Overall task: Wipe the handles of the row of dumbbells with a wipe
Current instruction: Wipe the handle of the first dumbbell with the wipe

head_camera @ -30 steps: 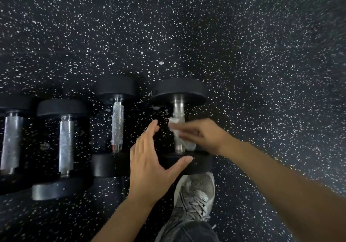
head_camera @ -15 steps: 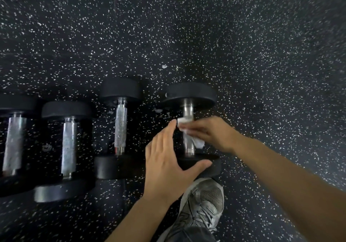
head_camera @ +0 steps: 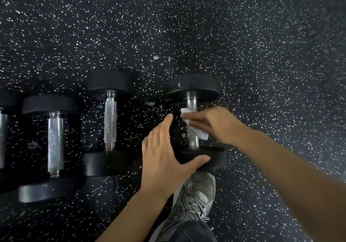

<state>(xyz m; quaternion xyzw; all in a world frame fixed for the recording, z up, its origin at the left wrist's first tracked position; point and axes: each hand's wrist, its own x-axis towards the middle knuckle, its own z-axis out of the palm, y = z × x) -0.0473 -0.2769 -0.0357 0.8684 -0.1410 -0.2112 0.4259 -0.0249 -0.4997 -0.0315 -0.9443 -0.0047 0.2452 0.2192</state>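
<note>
Several black dumbbells with silver handles lie in a row on the speckled floor. My right hand [head_camera: 215, 124] holds a white wipe [head_camera: 194, 129] wrapped against the handle of the rightmost dumbbell [head_camera: 192, 101]. My left hand [head_camera: 164, 157] is spread open, its thumb resting on that dumbbell's near head [head_camera: 215, 159]. To the left lie a smaller dumbbell with a knurled handle [head_camera: 110, 122] and a larger dumbbell [head_camera: 55, 144]; one more dumbbell [head_camera: 2, 129] is cut off by the left edge.
My grey sneaker [head_camera: 196, 198] and dark trouser leg stand just below the rightmost dumbbell. Black rubber floor [head_camera: 262, 54] with white flecks stretches beyond and to the right of the row.
The right hand with the wipe has stayed on the upper part of the rightmost handle. The view has shifted slightly; the left hand keeps its place at the near head.
</note>
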